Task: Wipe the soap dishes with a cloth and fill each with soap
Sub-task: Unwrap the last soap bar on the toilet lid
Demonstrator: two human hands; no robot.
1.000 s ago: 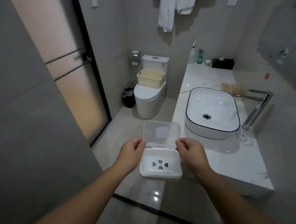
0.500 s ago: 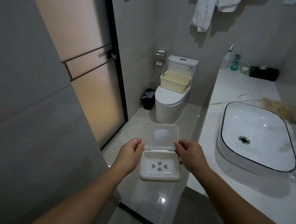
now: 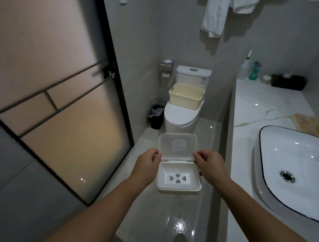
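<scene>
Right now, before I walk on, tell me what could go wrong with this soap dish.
The soap dish is pinched only at its hinge corners by the left hand and right hand, out over the glossy floor, not the countertop: a slip would likely drop it. The open lid may swing and jolt that grip.

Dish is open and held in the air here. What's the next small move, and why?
Probably set the soap dish on the counter: both the left hand and right hand pinch its sides, it holds no soap, and neither hand has a cloth.
</scene>
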